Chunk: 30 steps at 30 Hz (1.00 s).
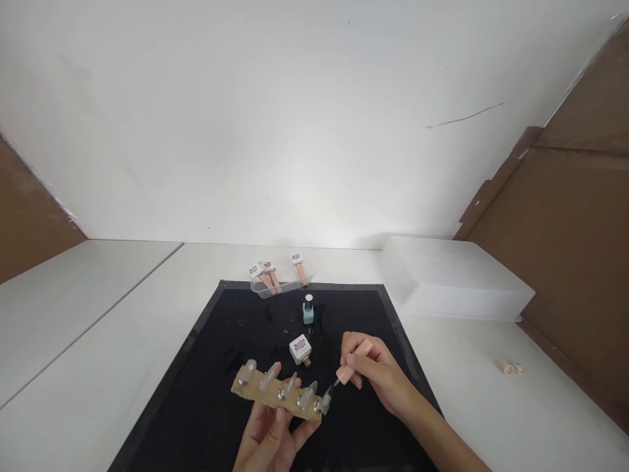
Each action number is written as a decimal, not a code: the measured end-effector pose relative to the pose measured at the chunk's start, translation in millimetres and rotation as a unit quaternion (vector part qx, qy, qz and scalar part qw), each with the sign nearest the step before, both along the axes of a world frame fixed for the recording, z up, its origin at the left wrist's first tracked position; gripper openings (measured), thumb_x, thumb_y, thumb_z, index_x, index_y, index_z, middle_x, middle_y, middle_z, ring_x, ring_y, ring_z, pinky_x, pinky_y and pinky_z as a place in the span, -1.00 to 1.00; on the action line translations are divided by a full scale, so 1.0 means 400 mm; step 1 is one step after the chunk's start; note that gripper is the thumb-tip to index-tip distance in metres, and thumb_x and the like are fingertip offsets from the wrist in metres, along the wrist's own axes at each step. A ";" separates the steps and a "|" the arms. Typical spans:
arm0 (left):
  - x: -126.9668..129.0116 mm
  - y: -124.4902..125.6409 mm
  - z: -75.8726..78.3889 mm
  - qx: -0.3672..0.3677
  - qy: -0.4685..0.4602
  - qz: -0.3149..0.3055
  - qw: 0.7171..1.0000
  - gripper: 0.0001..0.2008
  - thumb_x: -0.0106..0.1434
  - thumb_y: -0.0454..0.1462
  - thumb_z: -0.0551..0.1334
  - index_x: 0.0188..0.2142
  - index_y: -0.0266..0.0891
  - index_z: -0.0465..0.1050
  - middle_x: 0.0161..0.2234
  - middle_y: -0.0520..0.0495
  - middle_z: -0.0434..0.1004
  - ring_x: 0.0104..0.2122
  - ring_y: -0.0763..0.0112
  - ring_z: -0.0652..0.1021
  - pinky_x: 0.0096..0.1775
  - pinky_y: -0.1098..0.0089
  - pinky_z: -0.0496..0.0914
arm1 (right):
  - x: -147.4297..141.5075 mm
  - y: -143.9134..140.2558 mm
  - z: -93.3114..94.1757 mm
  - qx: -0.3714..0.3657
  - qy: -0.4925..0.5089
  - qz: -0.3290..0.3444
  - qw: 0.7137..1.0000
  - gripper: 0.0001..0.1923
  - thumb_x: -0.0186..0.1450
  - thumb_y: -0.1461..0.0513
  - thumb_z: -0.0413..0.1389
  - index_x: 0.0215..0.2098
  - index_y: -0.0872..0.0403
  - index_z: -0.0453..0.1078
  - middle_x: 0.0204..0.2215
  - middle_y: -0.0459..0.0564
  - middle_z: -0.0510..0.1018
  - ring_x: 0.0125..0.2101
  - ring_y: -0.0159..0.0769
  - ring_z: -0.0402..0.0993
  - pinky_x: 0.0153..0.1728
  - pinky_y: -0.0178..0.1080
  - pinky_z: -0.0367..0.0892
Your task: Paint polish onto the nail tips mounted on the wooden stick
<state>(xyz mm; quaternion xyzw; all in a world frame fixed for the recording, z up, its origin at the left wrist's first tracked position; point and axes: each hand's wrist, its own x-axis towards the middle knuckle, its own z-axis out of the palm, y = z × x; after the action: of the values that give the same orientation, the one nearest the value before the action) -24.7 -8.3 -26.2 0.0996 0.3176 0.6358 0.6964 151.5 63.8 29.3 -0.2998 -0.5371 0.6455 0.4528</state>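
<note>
Black mat (206, 393) on a white table (491, 406). Left hand (268, 439) grips the wooden strip (275, 393) of clear nail tips (five visible). Right hand (378, 373) pinches a pink-capped brush (351, 364), bristles at the rightmost tip. Painting appears in hand; the next stroke needs a steady strip. Teal bottle (308, 309) stands behind.

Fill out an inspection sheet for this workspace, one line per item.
Surface: white table with a black mat on it.
Job's things: wooden strip carrying five clear nail tips; pink-handled brush, tip at the rightmost nail tip.
Clutter: teal polish bottle; capless bottle; clear tray of pink bottles; frosted plastic box; small pale item.
Hands: left hand holds the strip; right hand holds the brush.
Cables: nothing seen.
Surroundings: white wall, brown panels both sides.
</note>
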 end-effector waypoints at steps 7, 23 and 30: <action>-0.001 -0.001 0.003 -0.003 -0.001 0.005 1.000 -0.61 0.05 -0.18 0.32 -0.09 0.14 0.44 -0.20 -0.03 0.58 -0.16 0.18 0.52 -0.19 0.17 0.43 | -0.001 0.000 0.000 -0.011 0.012 -0.010 1.000 -0.78 0.15 0.18 0.17 -0.57 0.13 0.36 -0.60 -0.17 0.31 -0.70 -0.53 0.10 -0.65 -0.37 0.01; 0.003 0.001 -0.001 -0.025 0.048 0.029 0.998 -0.33 -0.01 -0.17 0.36 0.11 0.17 0.21 -0.15 -0.09 0.52 -0.03 0.01 0.44 -0.17 0.10 0.41 | 0.004 -0.007 -0.008 0.026 0.027 0.074 0.997 -0.74 0.14 0.10 0.22 -0.53 0.15 0.45 -0.56 -0.11 0.36 -0.69 -0.53 0.18 -0.70 -0.39 0.05; 0.008 -0.003 0.003 -0.027 0.033 0.032 0.999 -0.38 -0.02 -0.16 0.36 0.06 0.18 0.27 -0.16 -0.06 0.54 -0.05 0.04 0.45 -0.19 0.13 0.43 | -0.002 -0.004 -0.003 -0.011 0.002 0.025 1.000 -0.79 0.16 0.19 0.18 -0.56 0.15 0.39 -0.61 -0.13 0.36 -0.70 -0.54 0.13 -0.68 -0.40 0.03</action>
<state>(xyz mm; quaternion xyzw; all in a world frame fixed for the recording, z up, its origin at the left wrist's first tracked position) -21.5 -9.4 -25.1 0.0911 0.3605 0.6456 0.6670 150.5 62.1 28.2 -0.2893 -0.5365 0.6632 0.4343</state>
